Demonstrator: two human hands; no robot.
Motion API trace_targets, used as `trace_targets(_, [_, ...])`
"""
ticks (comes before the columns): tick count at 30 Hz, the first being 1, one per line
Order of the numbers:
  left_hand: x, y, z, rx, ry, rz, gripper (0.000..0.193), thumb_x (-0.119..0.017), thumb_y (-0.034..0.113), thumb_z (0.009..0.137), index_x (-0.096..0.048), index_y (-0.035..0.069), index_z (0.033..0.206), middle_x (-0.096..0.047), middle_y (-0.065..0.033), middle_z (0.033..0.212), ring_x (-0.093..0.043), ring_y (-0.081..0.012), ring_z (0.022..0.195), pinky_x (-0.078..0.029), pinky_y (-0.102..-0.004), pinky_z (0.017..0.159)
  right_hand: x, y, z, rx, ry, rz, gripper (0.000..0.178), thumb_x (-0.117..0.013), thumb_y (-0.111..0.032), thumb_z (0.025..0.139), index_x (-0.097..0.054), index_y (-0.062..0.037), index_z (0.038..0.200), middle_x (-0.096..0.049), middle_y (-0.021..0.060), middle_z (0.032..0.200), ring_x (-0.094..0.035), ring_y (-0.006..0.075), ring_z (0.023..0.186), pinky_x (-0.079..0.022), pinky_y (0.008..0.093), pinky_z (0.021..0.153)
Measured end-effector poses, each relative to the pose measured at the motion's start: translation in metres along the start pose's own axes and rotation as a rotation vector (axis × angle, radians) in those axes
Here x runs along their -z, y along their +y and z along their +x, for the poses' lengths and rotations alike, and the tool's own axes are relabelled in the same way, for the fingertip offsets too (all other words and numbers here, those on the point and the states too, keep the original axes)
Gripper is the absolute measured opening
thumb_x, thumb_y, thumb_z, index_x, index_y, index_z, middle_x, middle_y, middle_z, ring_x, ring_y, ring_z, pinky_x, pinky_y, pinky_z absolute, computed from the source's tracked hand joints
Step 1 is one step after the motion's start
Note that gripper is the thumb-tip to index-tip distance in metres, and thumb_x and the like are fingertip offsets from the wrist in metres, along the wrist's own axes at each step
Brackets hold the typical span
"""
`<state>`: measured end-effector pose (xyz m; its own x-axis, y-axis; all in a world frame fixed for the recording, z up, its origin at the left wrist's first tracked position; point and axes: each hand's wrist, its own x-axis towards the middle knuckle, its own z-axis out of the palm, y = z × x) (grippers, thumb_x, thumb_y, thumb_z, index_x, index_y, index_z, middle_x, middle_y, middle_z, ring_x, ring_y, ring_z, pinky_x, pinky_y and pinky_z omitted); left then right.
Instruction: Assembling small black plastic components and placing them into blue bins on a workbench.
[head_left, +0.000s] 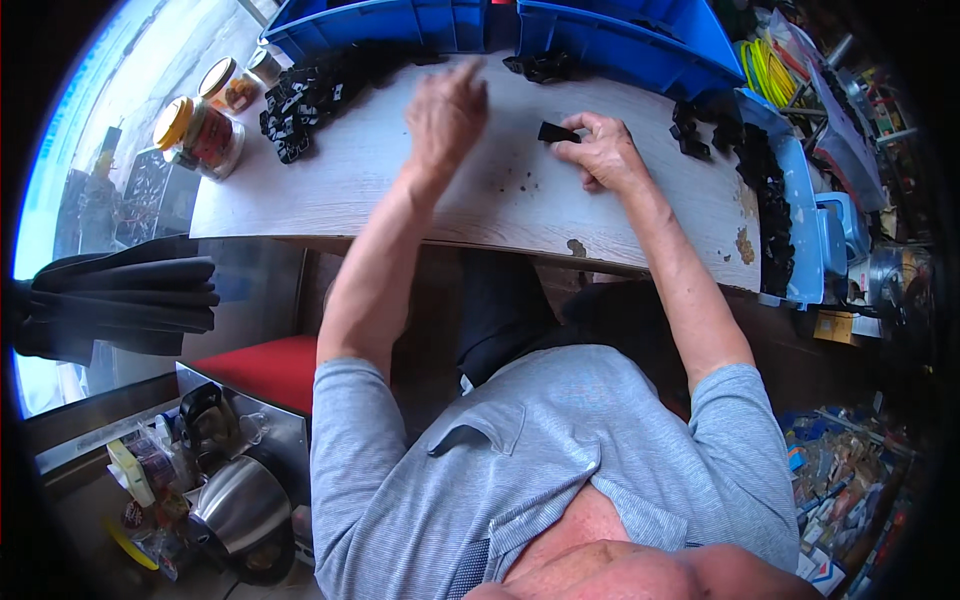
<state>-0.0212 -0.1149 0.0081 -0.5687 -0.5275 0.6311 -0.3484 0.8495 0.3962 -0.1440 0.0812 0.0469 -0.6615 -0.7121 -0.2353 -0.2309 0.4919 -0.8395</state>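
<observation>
Above the right part of the light wooden table [330,195], my right hand [606,155] pinches a small black rectangular part [556,133] between thumb and fingers. My left hand [447,112] is raised over the middle of the table, smeared by motion. Whether its fingers hold anything cannot be made out. Beyond it and to the left lies a heap of small black parts [300,105]. A smaller cluster of black parts [540,66] rests at the far edge, and another group of black pieces [690,130] is to the right of my right hand.
Two blue bins, a left one [380,28] and a right one [630,45], stand along the far edge. Lidded jars [205,135] occupy the left corner. A light-blue tray [803,215] with black parts borders the right side. A metal kettle [243,503] is at lower left.
</observation>
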Motion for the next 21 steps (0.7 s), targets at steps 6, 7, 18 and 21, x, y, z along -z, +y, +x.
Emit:
trace_targets(6, [-0.001,-0.050,0.036,0.172,-0.169,0.332,0.033,-0.063,0.037,0.094,-0.068,0.024,0.124,-0.069,-0.0152,0.109,-0.064,-0.0394,0.104,-0.053,-0.0522,0.086,0.002,0.005,0.002,-0.015,0.032,0.060,0.042,-0.079,-0.019,0.081,-0.068,-0.0034,0.118,-0.059,-0.0005,0.065,-0.053,0.0085,0.045,-0.050,0.0254,0.042])
trace_targets(7, [-0.001,-0.054,0.034,0.133,-0.185,0.353,0.034,-0.063,0.038,0.094,-0.068,0.024,0.125,-0.067,-0.0156,0.112,-0.063,-0.0401,0.107,-0.053,-0.0531,0.086,0.001,0.005,0.002,-0.021,0.036,0.061,0.043,-0.079,-0.018,0.081,-0.068,-0.0035,0.119,-0.059,-0.0007,0.065,-0.053,0.0085,0.045,-0.050,0.0253,0.042])
trace_targets(18, [-0.004,-0.008,0.008,0.027,-0.060,0.247,0.032,-0.070,0.030,0.088,-0.072,0.025,0.120,-0.063,-0.0142,0.131,-0.055,-0.0377,0.120,-0.052,-0.0494,0.094,0.000,0.007,0.000,0.000,0.067,0.123,0.039,-0.079,-0.017,0.081,-0.067,-0.0031,0.116,-0.056,-0.0014,0.060,-0.052,0.0085,0.044,-0.048,0.0259,0.041])
trace_targets(21, [-0.022,0.004,0.022,-0.140,-0.055,0.196,0.035,-0.069,0.026,0.088,-0.071,0.024,0.123,-0.061,-0.0140,0.135,-0.056,-0.0376,0.120,-0.051,-0.0451,0.099,0.002,0.008,-0.001,-0.002,0.064,0.118,0.039,-0.079,-0.017,0.081,-0.068,-0.0032,0.116,-0.060,0.0006,0.063,-0.056,0.0093,0.047,-0.051,0.0264,0.043])
